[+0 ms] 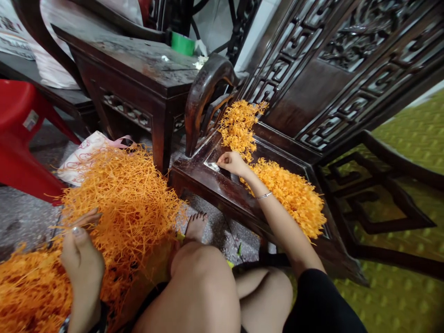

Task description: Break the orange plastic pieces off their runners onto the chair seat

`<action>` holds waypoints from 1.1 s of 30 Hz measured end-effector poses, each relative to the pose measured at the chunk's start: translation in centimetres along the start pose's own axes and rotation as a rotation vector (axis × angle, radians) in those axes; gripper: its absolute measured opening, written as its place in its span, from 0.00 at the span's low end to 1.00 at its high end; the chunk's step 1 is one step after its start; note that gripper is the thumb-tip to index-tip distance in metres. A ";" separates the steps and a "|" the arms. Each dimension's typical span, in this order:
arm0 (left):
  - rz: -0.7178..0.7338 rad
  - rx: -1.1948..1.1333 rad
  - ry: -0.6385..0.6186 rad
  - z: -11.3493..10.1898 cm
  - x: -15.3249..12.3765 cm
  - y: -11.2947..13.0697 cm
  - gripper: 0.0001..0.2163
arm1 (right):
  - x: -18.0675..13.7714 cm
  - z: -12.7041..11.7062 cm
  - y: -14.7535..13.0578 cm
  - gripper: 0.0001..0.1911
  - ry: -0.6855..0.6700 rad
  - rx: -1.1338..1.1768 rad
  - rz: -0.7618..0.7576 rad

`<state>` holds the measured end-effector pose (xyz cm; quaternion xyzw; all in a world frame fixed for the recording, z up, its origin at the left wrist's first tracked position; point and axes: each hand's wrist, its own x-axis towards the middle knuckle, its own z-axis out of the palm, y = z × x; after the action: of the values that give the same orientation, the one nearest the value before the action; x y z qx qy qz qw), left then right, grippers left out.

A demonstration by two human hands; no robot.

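Resting at seven o'clock, the left hand lies loosely open against a heap of thin orange strands on the floor. Toward one o'clock, the right hand pinches something small on the wooden chair seat, beside smaller orange piles.

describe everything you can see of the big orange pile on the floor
The orange pile is a loose, tangled heap of thin, stringy strands, bright orange and dry-looking. It spreads over the grey speckled floor at lower left, reaching the picture's bottom edge. A white bag lies at its far edge. The left hand rests in it, fingers among the strands. A bare foot is at its right edge.
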<state>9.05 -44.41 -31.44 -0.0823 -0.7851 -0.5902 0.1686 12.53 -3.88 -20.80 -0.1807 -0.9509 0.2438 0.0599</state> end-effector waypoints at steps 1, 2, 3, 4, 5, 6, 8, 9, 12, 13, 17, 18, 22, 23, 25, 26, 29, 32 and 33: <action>0.006 -0.004 0.002 0.1 0.0 0.0 0.23 | -0.1 0.0 -0.1 0.05 -0.005 -0.008 -0.009; 0.009 -0.007 0.005 0.1 0.0 0.0 0.23 | -0.2 0.0 -0.2 0.05 -0.009 -0.016 -0.018; 0.006 -0.012 0.008 0.1 0.0 0.0 0.23 | -0.3 0.0 -0.3 0.05 -0.012 -0.023 -0.025; 0.000 -0.015 0.011 0.1 0.0 0.0 0.23 | -0.4 0.1 -0.4 0.05 -0.014 -0.032 -0.030; -0.006 -0.017 0.013 0.1 0.0 -0.1 0.23 | -0.5 0.1 -0.5 0.05 -0.015 -0.040 -0.034; -0.009 -0.018 0.014 0.0 -0.1 -0.1 0.23 | -0.6 0.2 -0.6 0.05 -0.018 -0.048 -0.038; -0.012 -0.018 0.007 0.0 -0.1 -0.1 0.22 | -0.8 0.3 -0.8 0.04 -0.028 -0.064 -0.047; -0.009 -0.018 0.008 0.0 -0.2 -0.1 0.22 | -0.9 0.4 -1.0 0.04 -0.036 -0.072 -0.052; -0.006 -0.008 0.004 0.0 -0.2 -0.1 0.22 | -1.0 0.5 -1.3 0.04 -0.051 -0.097 -0.062; -0.007 -0.003 0.004 0.1 -0.2 -0.2 0.22 | -1.0 0.5 -1.4 0.05 -0.051 -0.107 -0.064; -0.028 -0.003 0.005 0.2 -0.1 -0.2 0.24 | -0.7 0.2 -1.5 0.07 -0.045 -0.143 -0.058; -0.028 -0.003 0.006 0.1 -0.1 -0.2 0.24 | -0.7 0.1 -1.5 0.08 -0.049 -0.149 -0.055; -0.006 0.002 0.000 0.0 -0.1 -0.2 0.24 | -1.0 -0.1 -1.5 0.08 -0.092 -0.137 -0.052; -0.006 0.007 -0.002 0.0 -0.1 -0.3 0.24 | -1.1 -0.1 -1.6 0.08 -0.101 -0.123 -0.052; -0.010 0.019 0.000 0.1 -0.1 -0.4 0.25 | -1.4 -0.2 -1.6 0.08 -0.111 -0.081 -0.050; -0.018 0.020 0.005 0.2 0.0 -0.5 0.25 | -1.5 -0.2 -1.7 0.08 -0.112 -0.053 -0.045; -0.034 0.001 0.010 0.4 0.1 -0.4 0.26 | -2.0 -0.6 -2.4 0.07 -0.124 0.067 -0.028; -0.029 -0.002 0.000 0.1 -0.3 0.6 0.22 | -3.2 -1.1 -4.5 0.09 -0.183 0.221 -0.043; -0.033 0.002 0.007 -0.2 -0.6 1.0 0.20 | -4.0 -1.4 -5.6 0.10 -0.211 0.340 -0.059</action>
<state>9.99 -44.24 -30.67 -0.0672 -0.7864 -0.5924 0.1615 14.71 -9.37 -16.99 -0.1136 -0.9020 0.4165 -0.0031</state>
